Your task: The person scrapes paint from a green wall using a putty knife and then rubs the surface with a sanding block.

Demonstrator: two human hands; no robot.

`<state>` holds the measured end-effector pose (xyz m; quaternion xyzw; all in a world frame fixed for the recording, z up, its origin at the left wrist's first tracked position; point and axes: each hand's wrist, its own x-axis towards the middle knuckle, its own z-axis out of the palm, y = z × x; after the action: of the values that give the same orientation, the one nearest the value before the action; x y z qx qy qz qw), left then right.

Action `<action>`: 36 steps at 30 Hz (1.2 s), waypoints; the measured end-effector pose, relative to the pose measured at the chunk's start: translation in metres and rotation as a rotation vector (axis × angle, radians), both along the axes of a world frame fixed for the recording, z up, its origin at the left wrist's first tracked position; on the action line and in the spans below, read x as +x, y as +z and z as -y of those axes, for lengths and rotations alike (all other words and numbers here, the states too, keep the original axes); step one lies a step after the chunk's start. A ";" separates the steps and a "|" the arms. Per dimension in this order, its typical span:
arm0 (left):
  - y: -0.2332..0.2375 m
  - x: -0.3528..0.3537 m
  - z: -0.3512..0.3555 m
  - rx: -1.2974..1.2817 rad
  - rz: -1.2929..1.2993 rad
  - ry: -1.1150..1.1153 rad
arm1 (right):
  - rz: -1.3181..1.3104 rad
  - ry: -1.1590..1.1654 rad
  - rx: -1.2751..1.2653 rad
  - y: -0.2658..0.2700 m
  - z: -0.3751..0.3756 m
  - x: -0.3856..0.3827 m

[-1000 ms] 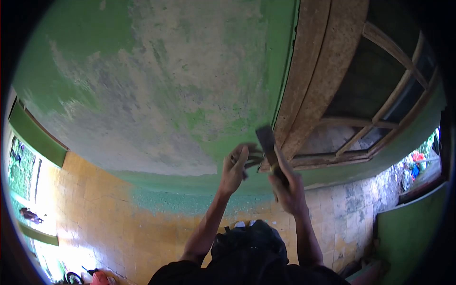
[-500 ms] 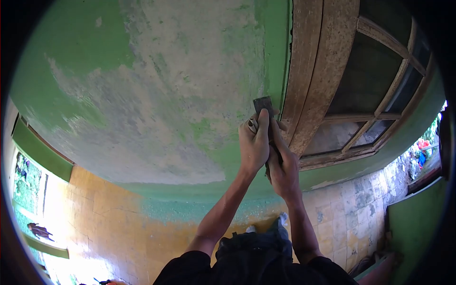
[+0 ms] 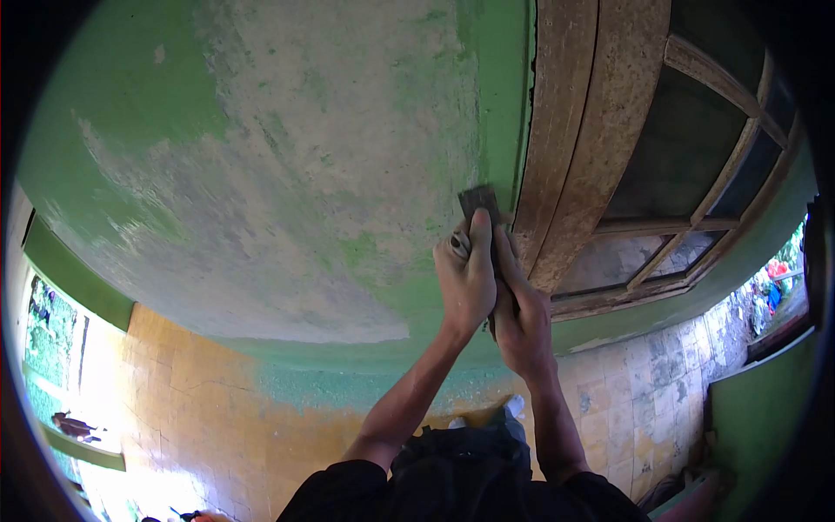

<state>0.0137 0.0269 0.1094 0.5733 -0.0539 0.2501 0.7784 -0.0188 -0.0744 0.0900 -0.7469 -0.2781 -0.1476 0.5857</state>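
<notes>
Both hands are closed around a scraper (image 3: 477,200) with a flat, dark blade and a dark handle. Its blade lies against the green wall (image 3: 500,104), close to a wooden window frame. My left hand (image 3: 466,283) grips from the left, thumb stretched up along the tool toward the blade, with a ring on one finger. Lower and to the right, my right hand (image 3: 522,326) wraps the handle, its index finger pointing up along it. Part of the handle is hidden by the fingers. Left of the blade spreads a large scraped, greyish patch (image 3: 348,113) with streaks of green paint.
The brown window frame (image 3: 565,130) with glass panes (image 3: 683,143) stands just right of my hands. Below lies a yellowish tiled floor (image 3: 209,391), where my feet stand near the wall. Green panels rise at lower right (image 3: 765,409) and at the left (image 3: 83,274).
The scraper and both hands have shifted slightly down and left in view, and the blade is tilted a little more. Both hands keep their hold.
</notes>
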 end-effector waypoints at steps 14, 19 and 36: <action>-0.010 0.000 0.003 -0.077 -0.014 -0.035 | -0.121 0.027 -0.078 0.011 0.007 -0.003; -0.007 -0.003 0.002 -0.109 -0.029 -0.069 | 0.104 -0.069 -0.049 -0.002 -0.002 -0.002; 0.001 -0.004 -0.001 -0.188 -0.038 -0.162 | 0.040 -0.047 -0.127 0.009 -0.002 -0.008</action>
<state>0.0098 0.0275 0.1103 0.4961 -0.0615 0.1795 0.8473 -0.0269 -0.0720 0.0985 -0.7858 -0.2808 -0.1582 0.5279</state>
